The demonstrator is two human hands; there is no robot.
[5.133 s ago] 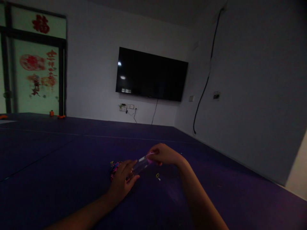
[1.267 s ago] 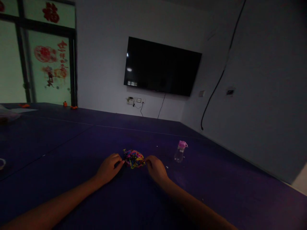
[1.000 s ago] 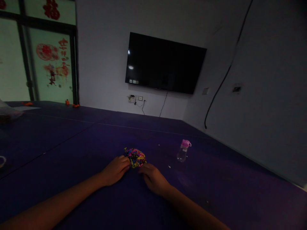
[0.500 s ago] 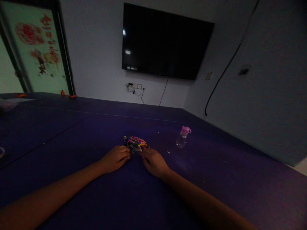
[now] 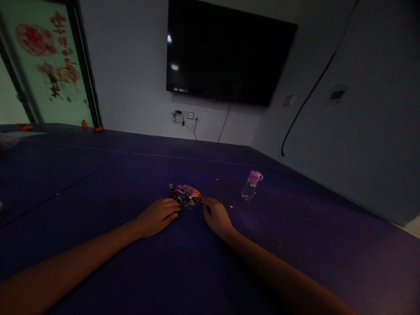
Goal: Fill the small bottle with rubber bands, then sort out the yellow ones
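A small heap of colourful hair ties (image 5: 186, 194), in pink, yellow, blue, black and other colours, lies on the dark purple surface in the head view. My left hand (image 5: 159, 215) rests palm down at the heap's near left edge, its fingers stretched out and their tips touching the ties. On the other side, my right hand (image 5: 217, 216) has thumb and index finger pinched together at the heap's right edge. A strand of a hair tie seems to run to those fingertips, though the dim light hides its detail.
A clear bottle (image 5: 248, 191) with a pink lid stands right of the heap. A large television (image 5: 229, 52) hangs on the back wall above sockets (image 5: 187, 115). A black cable (image 5: 303, 105) runs down the right wall. Small orange objects (image 5: 97, 129) lie near the glass door (image 5: 49, 65).
My right hand has shifted a little to the right, away from the middle of the heap, and its fingers have closed to a pinch. The left hand has barely moved.
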